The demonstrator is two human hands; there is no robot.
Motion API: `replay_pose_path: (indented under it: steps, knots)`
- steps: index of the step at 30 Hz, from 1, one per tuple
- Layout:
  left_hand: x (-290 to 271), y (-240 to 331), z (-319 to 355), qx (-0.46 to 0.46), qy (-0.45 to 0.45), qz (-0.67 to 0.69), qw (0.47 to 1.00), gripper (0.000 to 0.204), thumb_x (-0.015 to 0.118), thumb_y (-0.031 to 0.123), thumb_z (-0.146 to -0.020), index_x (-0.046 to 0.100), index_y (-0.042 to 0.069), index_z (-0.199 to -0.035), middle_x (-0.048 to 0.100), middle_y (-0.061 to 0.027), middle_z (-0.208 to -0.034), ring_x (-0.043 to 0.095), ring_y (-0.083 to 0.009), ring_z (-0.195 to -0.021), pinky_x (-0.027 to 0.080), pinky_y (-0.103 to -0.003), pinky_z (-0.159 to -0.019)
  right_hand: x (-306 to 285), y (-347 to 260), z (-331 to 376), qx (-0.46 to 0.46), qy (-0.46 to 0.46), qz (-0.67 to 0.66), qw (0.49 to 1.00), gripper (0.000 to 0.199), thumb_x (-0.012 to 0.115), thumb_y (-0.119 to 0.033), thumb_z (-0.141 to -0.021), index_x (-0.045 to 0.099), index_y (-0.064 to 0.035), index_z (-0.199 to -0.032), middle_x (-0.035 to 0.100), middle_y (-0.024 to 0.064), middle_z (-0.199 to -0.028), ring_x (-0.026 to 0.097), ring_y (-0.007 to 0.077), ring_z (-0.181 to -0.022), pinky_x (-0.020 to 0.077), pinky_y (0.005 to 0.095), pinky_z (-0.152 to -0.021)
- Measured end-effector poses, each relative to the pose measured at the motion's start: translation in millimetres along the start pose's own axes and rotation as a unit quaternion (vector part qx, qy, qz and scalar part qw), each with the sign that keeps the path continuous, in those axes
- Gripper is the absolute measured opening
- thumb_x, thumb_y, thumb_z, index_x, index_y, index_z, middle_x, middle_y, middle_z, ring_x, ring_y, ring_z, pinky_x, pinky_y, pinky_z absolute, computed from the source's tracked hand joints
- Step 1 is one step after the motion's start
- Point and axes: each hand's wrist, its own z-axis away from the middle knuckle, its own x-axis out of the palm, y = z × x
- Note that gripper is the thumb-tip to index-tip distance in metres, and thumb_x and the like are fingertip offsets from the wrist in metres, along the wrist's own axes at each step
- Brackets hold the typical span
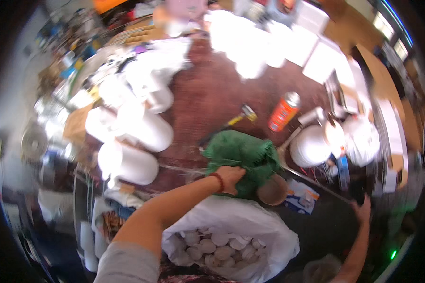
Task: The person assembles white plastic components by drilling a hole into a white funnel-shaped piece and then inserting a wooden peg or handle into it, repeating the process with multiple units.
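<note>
Green cloth (241, 155) hiding left hand (230, 178) fingertips

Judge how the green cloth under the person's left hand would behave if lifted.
The green cloth looks crumpled and bunched, so it would probably sag limply. The left hand grips its edge, suggesting it is light. It drapes over something rounded, so it may snag.

Left hand (231, 178) fingers buried in crumpled green cloth (241, 158); grip unclear. Right hand (362, 210) dim against dark rim, fingers indistinct. Far white stacked items (250, 42) blurred beyond telling.
</note>
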Motion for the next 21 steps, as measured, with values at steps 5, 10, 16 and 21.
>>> replay_pose_path:
  steps: [5,10,16,21]
  knots:
    - [1.6,23.6,41.2,-0.081,0.016,-0.06,0.995,0.051,0.071,0.018,-0.066,0.05,0.003,-0.111,0.055,-0.0167,-0.107,0.057,-0.0323,-0.097,0.047,-0.042,-0.081,-15.7,-86.9,98.7,-0.174,-0.109,-0.052,0.977,0.084,0.071,-0.044,-0.071,0.039,0.0022,-0.133,0.041,0.0226,-0.134,0.036,0.0381,-0.126,0.0255,0.0462,-0.104]
    - [-11.7,84.7,153.7,-0.004,0.348,0.048,0.936,0.034,0.059,0.027,-0.085,0.052,0.0,-0.106,0.059,-0.0108,-0.101,0.06,-0.0213,-0.084,0.049,-0.033,-0.07,-44.3,-224.6,166.6,-0.417,-0.121,-0.068,0.898,0.083,0.073,-0.048,-0.065,0.044,0.0029,-0.124,0.049,0.0233,-0.116,0.045,0.0384,-0.112,0.031,0.0446,-0.097]
    - [21.1,107.9,282.2,-0.198,0.163,0.775,0.578,0.062,0.051,0.055,-0.088,0.04,0.009,-0.128,0.052,-0.0105,-0.118,0.06,-0.0211,-0.092,0.051,-0.04,-0.076,-60.6,-407.2,251.8,-0.678,-0.101,0.026,0.728,0.084,0.079,-0.042,-0.057,0.046,-0.0011,-0.122,0.054,0.0138,-0.113,0.049,0.0309,-0.107,0.0342,0.0388,-0.092]
    - [12.7,145.1,373.2,-0.118,0.171,0.855,0.475,0.078,0.035,0.066,-0.088,0.031,0.007,-0.138,0.05,-0.0185,-0.126,0.059,-0.0311,-0.104,0.049,-0.05,-0.084,-53.7,-482.4,326.1,-0.829,-0.063,0.061,0.552,0.081,0.077,-0.043,-0.058,0.048,-0.0025,-0.122,0.053,0.0114,-0.113,0.049,0.0274,-0.106,0.0329,0.0419,-0.095]
